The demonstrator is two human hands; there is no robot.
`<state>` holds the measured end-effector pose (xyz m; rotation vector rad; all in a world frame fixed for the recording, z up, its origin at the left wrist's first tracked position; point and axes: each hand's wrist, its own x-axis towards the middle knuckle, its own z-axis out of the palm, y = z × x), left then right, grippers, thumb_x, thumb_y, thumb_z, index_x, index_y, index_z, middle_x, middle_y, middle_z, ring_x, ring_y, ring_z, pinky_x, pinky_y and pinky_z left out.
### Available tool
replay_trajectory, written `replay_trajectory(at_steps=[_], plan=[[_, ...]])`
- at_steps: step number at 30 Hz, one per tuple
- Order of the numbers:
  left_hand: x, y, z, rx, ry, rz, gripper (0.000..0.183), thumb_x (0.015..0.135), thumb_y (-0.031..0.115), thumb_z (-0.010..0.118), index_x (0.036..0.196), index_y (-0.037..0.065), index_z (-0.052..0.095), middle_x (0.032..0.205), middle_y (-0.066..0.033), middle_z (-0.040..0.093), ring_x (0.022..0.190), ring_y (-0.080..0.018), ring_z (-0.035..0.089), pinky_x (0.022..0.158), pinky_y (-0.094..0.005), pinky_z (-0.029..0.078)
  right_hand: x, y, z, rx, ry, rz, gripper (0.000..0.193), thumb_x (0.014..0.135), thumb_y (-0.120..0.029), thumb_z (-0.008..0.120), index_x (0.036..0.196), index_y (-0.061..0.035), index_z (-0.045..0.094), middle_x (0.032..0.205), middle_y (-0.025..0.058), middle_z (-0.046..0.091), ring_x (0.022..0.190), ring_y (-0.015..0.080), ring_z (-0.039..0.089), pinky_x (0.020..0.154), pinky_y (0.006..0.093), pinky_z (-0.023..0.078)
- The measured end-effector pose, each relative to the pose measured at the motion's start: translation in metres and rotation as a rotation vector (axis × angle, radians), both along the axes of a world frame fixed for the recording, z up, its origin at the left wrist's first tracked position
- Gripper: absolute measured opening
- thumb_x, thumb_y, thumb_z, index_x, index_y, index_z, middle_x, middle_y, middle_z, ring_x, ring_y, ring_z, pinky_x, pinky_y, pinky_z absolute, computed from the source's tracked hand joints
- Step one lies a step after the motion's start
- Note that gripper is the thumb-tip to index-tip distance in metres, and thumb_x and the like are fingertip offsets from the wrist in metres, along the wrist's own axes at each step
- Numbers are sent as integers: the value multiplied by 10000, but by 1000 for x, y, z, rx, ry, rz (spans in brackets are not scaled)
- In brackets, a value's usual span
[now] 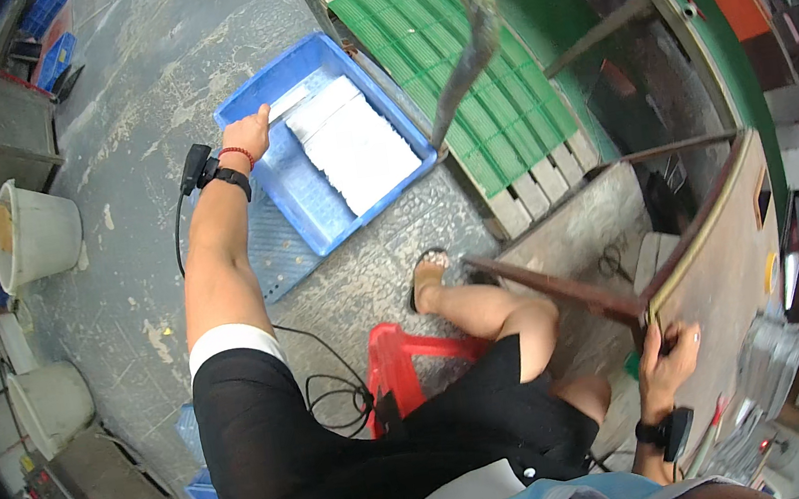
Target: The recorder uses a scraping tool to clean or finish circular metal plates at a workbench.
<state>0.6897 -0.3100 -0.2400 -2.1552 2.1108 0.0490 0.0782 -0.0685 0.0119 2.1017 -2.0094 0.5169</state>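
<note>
My left hand (248, 136) is closed on one end of a thin white strip (290, 103), above the far left side of a blue plastic crate (300, 224). Inside the crate lies a block of closely stacked white pieces (357, 144) with ragged side edges. The strip's other end lies close to this stack; whether they touch is hard to tell. At the right, my right hand (672, 365) has its fingers curled in by the corner of a wooden table (716, 278). What those fingers hold, if anything, is hidden.
A green slatted pallet (457, 70) lies beyond the crate, with a bent metal bar (474, 48) rising near it. A red stool (395, 371) and black cable (338, 399) are close to my legs. White buckets (49, 235) stand at the left. Scissors (611, 262) lie under the table.
</note>
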Motion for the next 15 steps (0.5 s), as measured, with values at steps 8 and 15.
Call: replay_trajectory(at_steps=[8, 15], plan=[[23, -72, -81, -43, 56, 202, 235, 881, 103, 406, 1094, 148, 493, 925, -109, 663, 854, -309, 660, 663, -438, 521, -12, 11, -15, 51, 2, -88, 300, 859, -215, 565, 908, 48, 428, 728, 92, 352, 656, 241, 370, 606, 363, 314], [1, -118, -149, -57, 78, 274, 244, 867, 77, 429, 1071, 176, 521, 911, -75, 656, 895, -260, 648, 770, -475, 488, -71, 25, -11, 220, 201, -123, 392, 877, -208, 540, 1092, 101, 435, 756, 56, 359, 679, 183, 357, 653, 314, 338]])
